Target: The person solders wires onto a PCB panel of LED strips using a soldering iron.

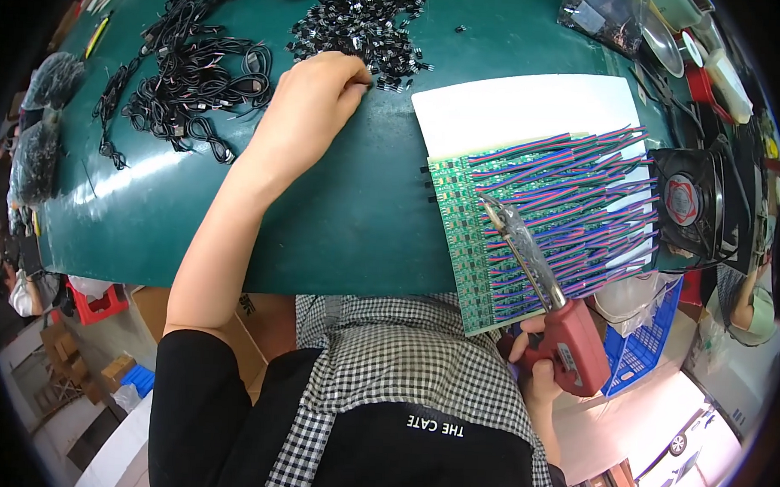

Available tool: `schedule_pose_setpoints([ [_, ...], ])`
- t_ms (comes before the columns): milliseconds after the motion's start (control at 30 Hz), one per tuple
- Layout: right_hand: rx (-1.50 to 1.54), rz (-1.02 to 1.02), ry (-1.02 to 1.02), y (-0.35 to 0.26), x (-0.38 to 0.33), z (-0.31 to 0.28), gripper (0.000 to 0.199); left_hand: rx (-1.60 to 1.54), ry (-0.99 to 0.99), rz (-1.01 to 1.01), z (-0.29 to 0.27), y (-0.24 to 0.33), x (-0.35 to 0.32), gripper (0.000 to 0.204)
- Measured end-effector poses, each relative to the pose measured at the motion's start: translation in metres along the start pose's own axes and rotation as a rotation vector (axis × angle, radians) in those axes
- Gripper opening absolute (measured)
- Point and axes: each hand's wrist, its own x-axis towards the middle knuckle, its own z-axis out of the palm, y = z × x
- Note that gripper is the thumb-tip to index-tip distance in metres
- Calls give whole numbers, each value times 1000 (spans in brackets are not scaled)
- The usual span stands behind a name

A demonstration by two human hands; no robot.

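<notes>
- Green work mat (348, 216): covers the bench from the near edge to the far rim of the view; its edges bow with the lens.
- Left hand (313, 99): reached far across the mat, fingertips pinched together at the near edge of a heap of small black plastic connectors (363, 28); whether a piece sits between the fingers cannot be made out.
- Right hand (536, 369): off the near edge of the bench, closed around the grip of a red pistol-shaped soldering gun (567, 340); its long metal tip lies over the board.
- Green printed circuit panel (493, 238): lies flat at the right of the mat, partly on a white sheet (515, 110), overhanging the near edge.
- Red, green and blue striped ribbon wires (580, 199): fan rightward off the panel in rows, hiding much of its surface.
- Small black square fan (688, 202): just beside the wire ends, at the right.
- Tangle of black cables (190, 73): far left of the mat, well apart from the panel.
- Dark bagged bundles (42, 120): at the left rim, contents unclear.
- Containers and a red tape roll (701, 78): far right corner, cut off and blurred.
- Blue plastic crate (640, 351): below the bench, partly hidden by the gun.
</notes>
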Motion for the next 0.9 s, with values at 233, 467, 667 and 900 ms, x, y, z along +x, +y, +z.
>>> schedule_pose_setpoints([
  [233,-11,-7,-38,-2,4,1,66,-89,-44,-118,-14,22,-21,11],
  [467,-5,31,-74,-6,6,2,65,-1145,-240,-504,13,79,-69,14],
  [667,43,68,-75,-6,6,3,62,-1165,-47,-568,32,97,-79,13],
  [900,5,107,-114,-1,7,-6,64,-1175,9,-528,40,97,-81,15],
])
